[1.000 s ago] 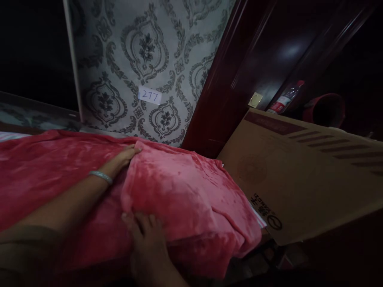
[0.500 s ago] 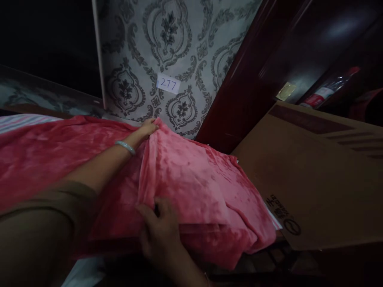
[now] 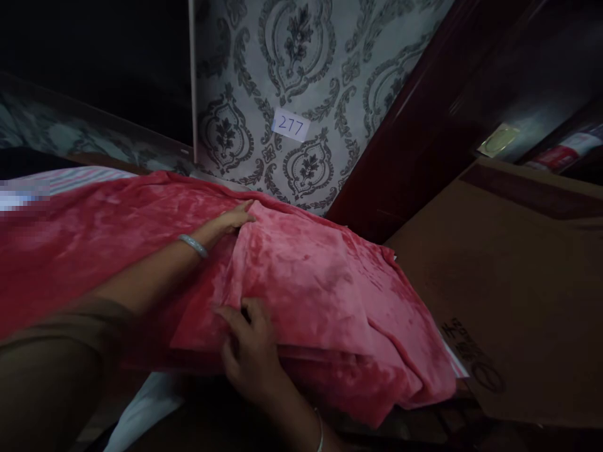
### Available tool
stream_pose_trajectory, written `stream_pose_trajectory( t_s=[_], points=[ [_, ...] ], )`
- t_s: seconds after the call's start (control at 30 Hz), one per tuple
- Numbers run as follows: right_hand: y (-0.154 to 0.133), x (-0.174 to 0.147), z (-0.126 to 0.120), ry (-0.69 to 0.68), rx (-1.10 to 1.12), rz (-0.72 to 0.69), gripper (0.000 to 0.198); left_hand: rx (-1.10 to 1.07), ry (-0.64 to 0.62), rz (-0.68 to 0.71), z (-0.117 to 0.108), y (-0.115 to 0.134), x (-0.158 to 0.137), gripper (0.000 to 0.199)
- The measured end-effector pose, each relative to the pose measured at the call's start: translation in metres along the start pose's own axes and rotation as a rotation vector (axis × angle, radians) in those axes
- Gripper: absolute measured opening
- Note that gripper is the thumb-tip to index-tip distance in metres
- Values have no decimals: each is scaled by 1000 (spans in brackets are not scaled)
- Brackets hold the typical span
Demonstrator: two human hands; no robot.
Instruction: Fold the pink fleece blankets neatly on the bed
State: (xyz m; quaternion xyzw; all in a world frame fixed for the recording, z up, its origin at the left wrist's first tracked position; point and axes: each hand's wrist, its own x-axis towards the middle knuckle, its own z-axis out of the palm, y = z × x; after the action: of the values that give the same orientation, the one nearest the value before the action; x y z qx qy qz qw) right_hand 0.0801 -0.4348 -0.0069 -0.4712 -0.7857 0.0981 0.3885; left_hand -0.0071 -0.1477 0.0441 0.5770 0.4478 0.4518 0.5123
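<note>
"Grip?"
"Left hand [image 3: 238, 218] pinches the folded flap's far corner; right hand [image 3: 254, 358] pinches its near edge, slightly blurred."
"Condition of the plush blanket [image 3: 306, 276]?"
"Red and mottled pink, creased, doubled over toward the right, lying over striped cloth [image 3: 94, 177]."
"Surroundings?"
"Cardboard box [image 3: 480, 276] crowds the right end; damask wallpaper [image 3: 301, 50] behind bears label "277" [image 3: 291, 124]. Left forearm hides some plush."

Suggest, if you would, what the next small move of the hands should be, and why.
I would have the right hand gently pull the blanket's folded edge straight while the left hand steadies the far corner, since the edge between them looks creased and both hands are already at it.
</note>
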Motion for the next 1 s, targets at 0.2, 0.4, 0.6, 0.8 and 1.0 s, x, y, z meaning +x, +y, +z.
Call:
stream_pose_trajectory(
  t_s=[0.2, 0.4, 0.6, 0.8, 1.0],
  points=[
    [22, -8, -14, -31, 37, -66, 59, 90, 142, -53, -16, 8, -23, 53],
    [89, -50, -89, 385, -224, 119, 27, 457, 193, 378, -53, -4, -155, 29],
    [113, -75, -82, 484, -301, 158, 25, 698, 161, 616, -18, -53, -275, 39],
    [114, -77, -60, 474, -294, 161, 27, 779, 299, 469, 5, -65, -264, 21],
    [120, -82, -59, 463, -312, 168, 28, 530, 213, 348, -14, -54, -268, 29]
  ],
)
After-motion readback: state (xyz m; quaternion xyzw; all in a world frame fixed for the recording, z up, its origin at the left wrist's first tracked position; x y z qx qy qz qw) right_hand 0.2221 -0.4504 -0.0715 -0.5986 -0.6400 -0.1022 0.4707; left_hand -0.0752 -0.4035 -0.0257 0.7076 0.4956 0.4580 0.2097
